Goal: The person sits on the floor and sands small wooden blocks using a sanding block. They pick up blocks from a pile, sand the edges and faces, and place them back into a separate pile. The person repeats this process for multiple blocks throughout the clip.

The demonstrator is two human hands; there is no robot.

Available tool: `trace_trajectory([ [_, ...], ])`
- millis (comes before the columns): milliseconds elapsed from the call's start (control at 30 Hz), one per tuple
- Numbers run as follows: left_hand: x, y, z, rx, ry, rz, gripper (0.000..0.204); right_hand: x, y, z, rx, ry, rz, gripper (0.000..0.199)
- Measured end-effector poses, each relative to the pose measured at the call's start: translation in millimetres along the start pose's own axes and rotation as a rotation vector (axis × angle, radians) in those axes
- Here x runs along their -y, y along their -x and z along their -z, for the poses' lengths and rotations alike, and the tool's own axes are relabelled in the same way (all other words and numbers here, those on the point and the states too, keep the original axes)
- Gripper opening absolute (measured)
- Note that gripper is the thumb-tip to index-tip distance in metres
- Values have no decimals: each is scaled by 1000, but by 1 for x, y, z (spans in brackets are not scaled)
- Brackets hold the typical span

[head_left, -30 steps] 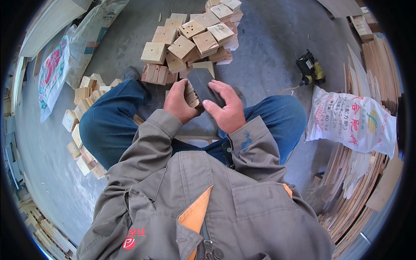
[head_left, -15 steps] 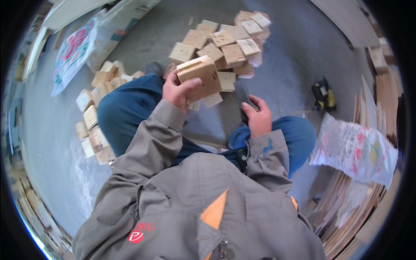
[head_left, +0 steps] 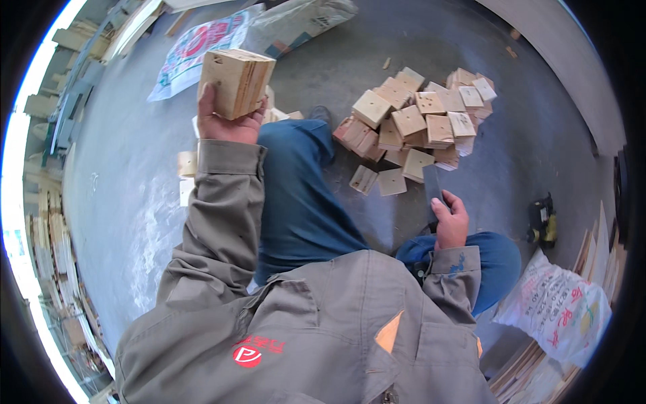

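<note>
A squarish layered wooden block (head_left: pixel 232 84) rests in my left hand (head_left: pixel 229 126), raised out at the left above the floor, fingers and thumb around its lower part. My right hand (head_left: pixel 452 222) is closed on a dark flat bar-shaped tool (head_left: pixel 431 185), held near my right knee; whether it is a file or a blade I cannot tell. Beyond the tool lies a heap of wooden blocks (head_left: pixel 409 122), several with small holes. Partly hidden behind my left hand and sleeve is a second group of blocks (head_left: pixel 186 163).
A black and yellow power tool (head_left: pixel 542 221) lies on the floor at the right. Near it, a white printed sack (head_left: pixel 555 306) covers some wood strips (head_left: pixel 528 377). Two more sacks, one white and red (head_left: pixel 202 50), one grey (head_left: pixel 309 25), lie at the far left.
My left hand has carried the wooden block from in front of me to the left, over the second group of blocks. The right hand still holds the dark tool; the whole view has turned left.
</note>
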State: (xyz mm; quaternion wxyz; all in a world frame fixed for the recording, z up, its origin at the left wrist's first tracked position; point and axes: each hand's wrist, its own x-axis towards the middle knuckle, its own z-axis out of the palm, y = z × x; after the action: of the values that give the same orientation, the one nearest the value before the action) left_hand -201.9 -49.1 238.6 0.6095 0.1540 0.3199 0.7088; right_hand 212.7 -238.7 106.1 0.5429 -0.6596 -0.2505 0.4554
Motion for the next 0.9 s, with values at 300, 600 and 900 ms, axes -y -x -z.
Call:
trace_trajectory([
  [300,-81,79,173,-418,-222,-43,61,-3,2,3,33,65,-45,46],
  [600,-45,196,349,-825,-135,118,54,-16,-4,1,37,117,-81,46],
  [900,-9,240,445,-1044,-140,168,58,-29,-7,1,37,230,-71,44],
])
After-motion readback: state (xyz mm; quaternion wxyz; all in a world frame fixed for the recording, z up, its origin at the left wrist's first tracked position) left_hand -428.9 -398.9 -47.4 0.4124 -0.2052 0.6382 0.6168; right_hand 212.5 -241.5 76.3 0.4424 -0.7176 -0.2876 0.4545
